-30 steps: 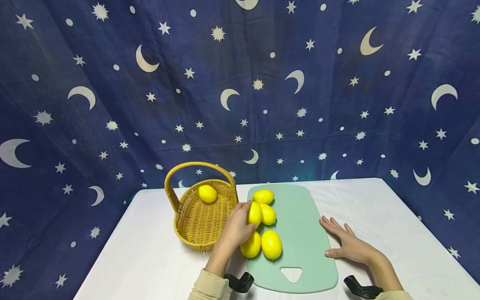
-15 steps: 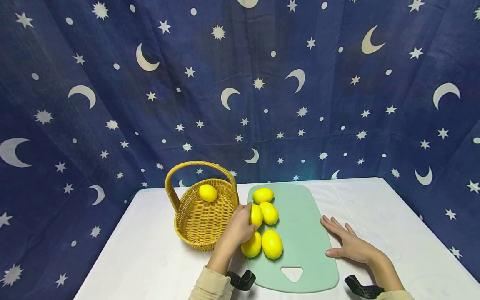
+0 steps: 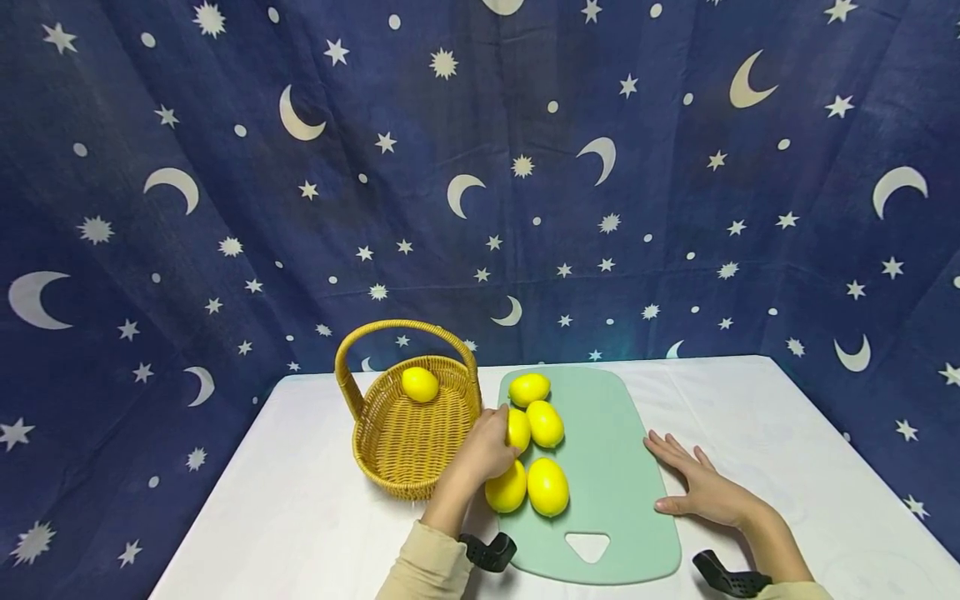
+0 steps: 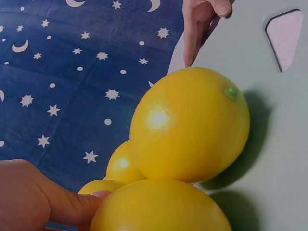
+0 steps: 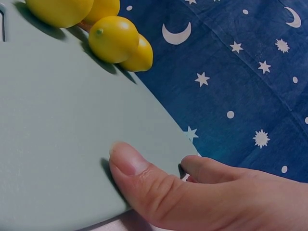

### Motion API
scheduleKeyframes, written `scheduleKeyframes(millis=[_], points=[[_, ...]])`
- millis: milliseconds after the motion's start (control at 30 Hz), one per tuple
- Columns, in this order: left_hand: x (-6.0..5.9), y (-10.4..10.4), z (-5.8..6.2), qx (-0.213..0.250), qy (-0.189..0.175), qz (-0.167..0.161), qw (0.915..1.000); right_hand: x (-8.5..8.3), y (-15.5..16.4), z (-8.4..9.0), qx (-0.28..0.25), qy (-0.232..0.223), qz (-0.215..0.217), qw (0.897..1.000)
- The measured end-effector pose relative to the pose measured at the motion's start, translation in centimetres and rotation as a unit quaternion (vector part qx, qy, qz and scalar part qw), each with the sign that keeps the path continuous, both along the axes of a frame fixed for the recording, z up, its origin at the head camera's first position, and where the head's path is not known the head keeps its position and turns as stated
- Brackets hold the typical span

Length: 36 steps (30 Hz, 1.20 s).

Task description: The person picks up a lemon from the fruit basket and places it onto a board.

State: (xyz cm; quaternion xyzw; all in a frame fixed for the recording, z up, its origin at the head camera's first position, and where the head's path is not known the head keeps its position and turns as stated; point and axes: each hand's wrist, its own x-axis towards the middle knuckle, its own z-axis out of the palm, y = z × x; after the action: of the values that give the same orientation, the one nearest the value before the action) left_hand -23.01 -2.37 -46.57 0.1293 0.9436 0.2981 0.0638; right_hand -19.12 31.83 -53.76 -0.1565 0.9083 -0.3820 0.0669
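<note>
My left hand (image 3: 482,450) is at the left edge of the green cutting board (image 3: 607,467) and grips a lemon (image 3: 518,431). Beside that fruit on the board lie a second lemon (image 3: 545,423) to the right, another lemon (image 3: 529,389) behind, and two nearer ones, a left lemon (image 3: 506,487) and a right lemon (image 3: 548,487). In the left wrist view the nearer lemons (image 4: 190,125) partly cover the gripped one. My right hand (image 3: 705,486) rests at the board's right edge, fingers spread, its thumb (image 5: 144,175) on the board's top.
Left of the board stands a wicker basket (image 3: 405,492) with a tall handle, holding one lemon (image 3: 420,384). A white cloth (image 3: 285,500) covers the table. Behind it hangs a blue curtain (image 3: 450,233) with moons and stars.
The head view has shifted slightly. The lemon right of the gripped one has turned and edged right a little. My left hand keeps its grip, and my right hand stays at the board's edge.
</note>
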Motion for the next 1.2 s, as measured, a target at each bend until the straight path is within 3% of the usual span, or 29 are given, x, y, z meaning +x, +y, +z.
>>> scheduleKeyframes(millis=[467, 933, 1200], points=[[-0.4, 0.4, -0.8, 0.02, 0.0, 0.002, 0.9998, -0.1, 0.1, 0.2, 0.005, 0.003, -0.003, 1.0], [-0.2, 0.2, -1.6, 0.065, -0.026, 0.011, 0.9975, -0.1, -0.2, 0.0, 0.003, -0.007, -0.002, 1.0], [0.7, -0.1, -0.8, 0.057, -0.034, 0.002, 0.9978, 0.0, -0.1, 0.0, 0.004, -0.003, -0.003, 1.0]])
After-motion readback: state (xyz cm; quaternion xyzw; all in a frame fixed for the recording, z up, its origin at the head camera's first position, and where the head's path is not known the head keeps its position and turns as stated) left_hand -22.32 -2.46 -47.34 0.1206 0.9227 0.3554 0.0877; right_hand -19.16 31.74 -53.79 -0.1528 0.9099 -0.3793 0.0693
